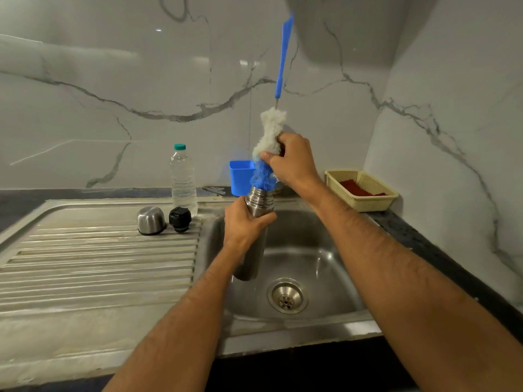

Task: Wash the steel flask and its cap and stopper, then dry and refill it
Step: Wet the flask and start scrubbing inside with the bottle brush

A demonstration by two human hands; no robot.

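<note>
Gripping the steel flask (256, 227) upright over the sink (311, 250) to catch drips, the left hand (244, 224) steadies it while the right hand (294, 162) pinches the bottle brush (268, 142) bristles into its mouth, cap (151, 220) and stopper (180, 218) waiting at the drainboard's (99, 250) back edge.

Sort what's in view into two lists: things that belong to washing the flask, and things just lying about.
Belongs to the job:
flask, gripped by the left hand over the sink
bottle brush, pinched by the right hand at the flask's mouth
steel cap and black stopper on the drainboard

Lying about:
water bottle (maybe for the refill)
blue cup
yellow basket
</note>
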